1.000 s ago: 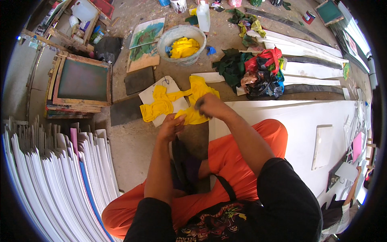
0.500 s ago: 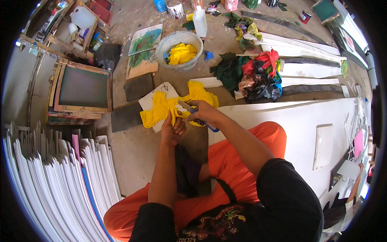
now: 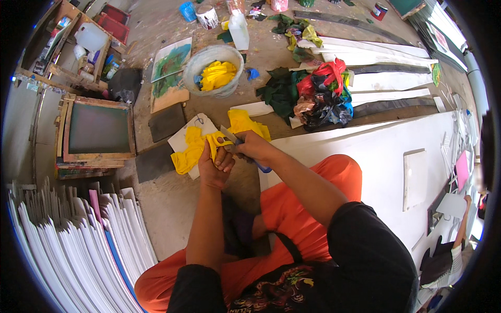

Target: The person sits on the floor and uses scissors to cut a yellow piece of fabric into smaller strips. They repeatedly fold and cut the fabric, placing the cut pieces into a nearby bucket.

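Yellow cloth is bunched in my left hand, its fingers closed around one edge. The rest of the cloth drapes over a white board on the floor. Gripped in my right hand is a pair of blue-handled scissors, the blades apart at the cloth beside my left fingers. Another yellow cloth piece lies just beyond my right hand. A grey bucket farther off holds more yellow cloth.
Plastic bags and rags lie beyond a large white sheet on my right. Framed screens and upright white sheets stand on my left. A white bottle is behind the bucket. Another person is at far right.
My view has shifted, so the scene sits lower-left in the picture. The scissor blades now stand apart at the cloth, and my left hand has turned, showing more of its palm and fingers.
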`<state>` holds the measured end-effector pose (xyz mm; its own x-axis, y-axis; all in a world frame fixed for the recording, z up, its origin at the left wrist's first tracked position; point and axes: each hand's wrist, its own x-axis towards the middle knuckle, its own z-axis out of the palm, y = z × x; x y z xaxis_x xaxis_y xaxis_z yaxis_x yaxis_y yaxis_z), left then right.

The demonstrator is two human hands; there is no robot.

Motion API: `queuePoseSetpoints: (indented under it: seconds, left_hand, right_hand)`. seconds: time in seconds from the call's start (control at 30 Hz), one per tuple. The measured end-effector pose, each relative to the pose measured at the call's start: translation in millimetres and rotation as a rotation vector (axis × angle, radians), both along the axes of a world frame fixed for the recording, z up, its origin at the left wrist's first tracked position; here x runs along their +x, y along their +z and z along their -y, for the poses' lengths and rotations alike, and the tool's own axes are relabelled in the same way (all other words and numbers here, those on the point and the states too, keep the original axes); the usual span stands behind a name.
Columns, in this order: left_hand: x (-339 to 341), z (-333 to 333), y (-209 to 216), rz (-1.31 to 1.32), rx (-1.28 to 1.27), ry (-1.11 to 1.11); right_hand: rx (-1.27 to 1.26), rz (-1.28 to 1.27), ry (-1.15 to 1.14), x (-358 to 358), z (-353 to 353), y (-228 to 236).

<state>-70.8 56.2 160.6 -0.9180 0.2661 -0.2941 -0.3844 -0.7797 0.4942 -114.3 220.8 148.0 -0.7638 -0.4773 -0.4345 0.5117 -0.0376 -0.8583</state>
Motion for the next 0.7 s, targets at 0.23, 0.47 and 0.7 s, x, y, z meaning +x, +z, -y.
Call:
queuePoseSetpoints:
  seconds: [0.23,0.47,0.7]
  left_hand:
    - [-32,-12,-3,0.116,-0.065,0.104]
    - [-76,-52,2,0.273,-0.47,0.206]
    - [-151,-42,-27,0.234,-0.503,0.244]
  right_hand:
    - [-0.077,0.036,-0.318,-13,-11,3]
    - [-0.145,0.067,-0.664,-32,-27,-5]
    - [-0.153,0.071,-0.652,-46,-32,-5]
